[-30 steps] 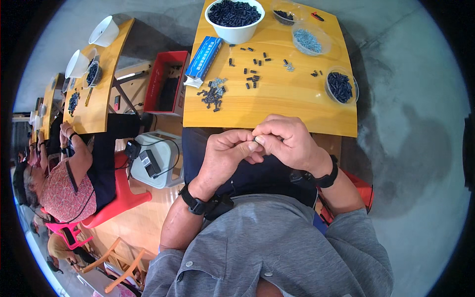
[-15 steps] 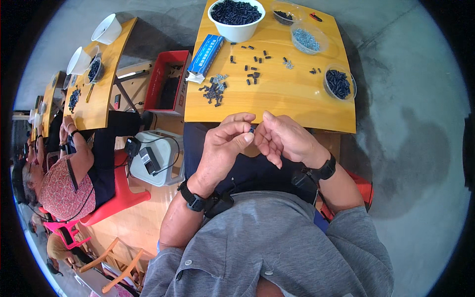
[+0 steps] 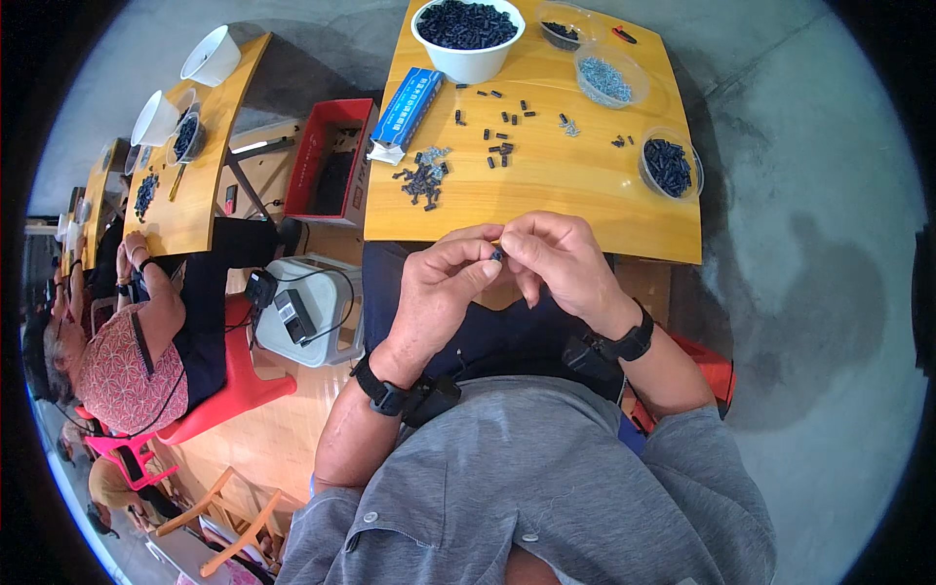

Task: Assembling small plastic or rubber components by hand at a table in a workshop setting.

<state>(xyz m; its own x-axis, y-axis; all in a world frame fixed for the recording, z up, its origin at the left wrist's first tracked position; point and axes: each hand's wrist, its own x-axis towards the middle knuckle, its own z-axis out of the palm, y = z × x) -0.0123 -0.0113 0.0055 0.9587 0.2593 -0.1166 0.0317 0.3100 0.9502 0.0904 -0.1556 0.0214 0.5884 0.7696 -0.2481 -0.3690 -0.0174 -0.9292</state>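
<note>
Head view: the right hand (image 3: 558,261), spread half a second ago, has drawn its fingertips together at the small dark part (image 3: 496,254); grip cannot be confirmed. The left hand (image 3: 441,283) pinches that part near the table's (image 3: 585,195) six o'clock edge. Both hands appear engaged on it.

The bare left forearm (image 3: 351,434) and right forearm (image 3: 675,375) slant inward, bringing the left hand (image 3: 436,292) and right hand (image 3: 564,265) together in front of the torso. The left thumb and bent index finger form a pinch, while the right thumb and index fingertip meet them from the other side, its lower fingers curled beneath.
</note>
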